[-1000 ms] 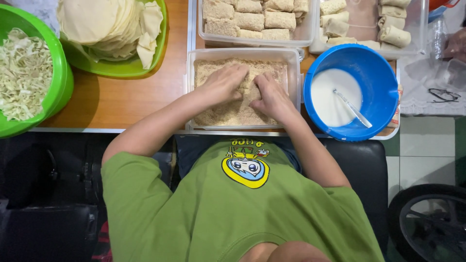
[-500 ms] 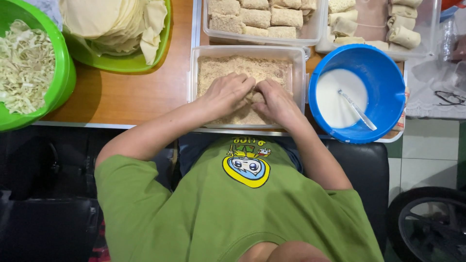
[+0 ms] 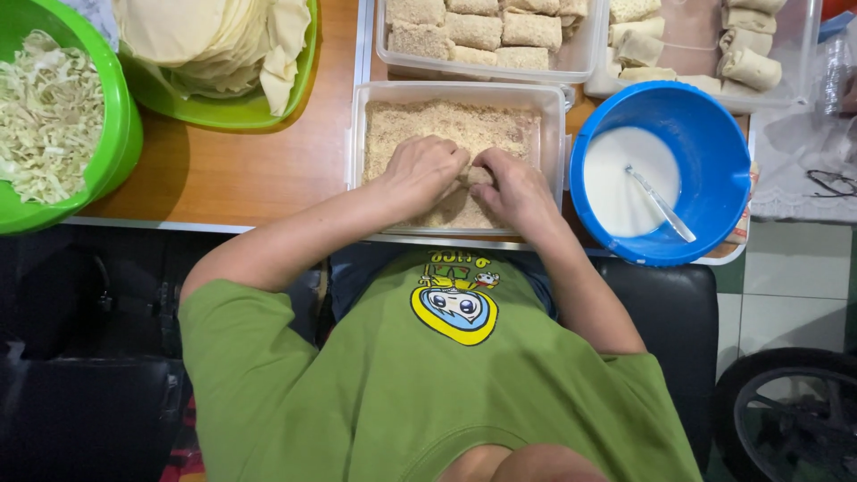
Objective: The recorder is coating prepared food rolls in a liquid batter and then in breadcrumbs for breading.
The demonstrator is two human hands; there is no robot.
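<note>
Left hand [image 3: 424, 174] and right hand [image 3: 518, 189] are curling, knuckles up, grasping one crumb-coated roll [image 3: 478, 176] together; clear rectangular plastic crumb tray [image 3: 357, 134] is sitting at the wooden worktop's [image 3: 268, 170] near edge.

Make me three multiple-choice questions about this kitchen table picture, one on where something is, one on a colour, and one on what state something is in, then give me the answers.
1. Where are the left hand and the right hand?
A. In the clear tray of crumbs
B. In the blue bowl
C. On the stack of wrappers

2. What colour is the bowl holding the white liquid?
A. Green
B. Blue
C. Red

3. How do the rolls in the clear tray straight beyond the crumb tray look?
A. Bare and smooth
B. Coated in crumbs
C. Dripping with white liquid

Answers:
1 A, both hands press together on a piece in the crumbs.
2 B, its rim and wall are bright blue, with a spoon lying in the liquid.
3 B, their surface is grainy and tan, unlike the smooth pale rolls in the tray further right.
</note>
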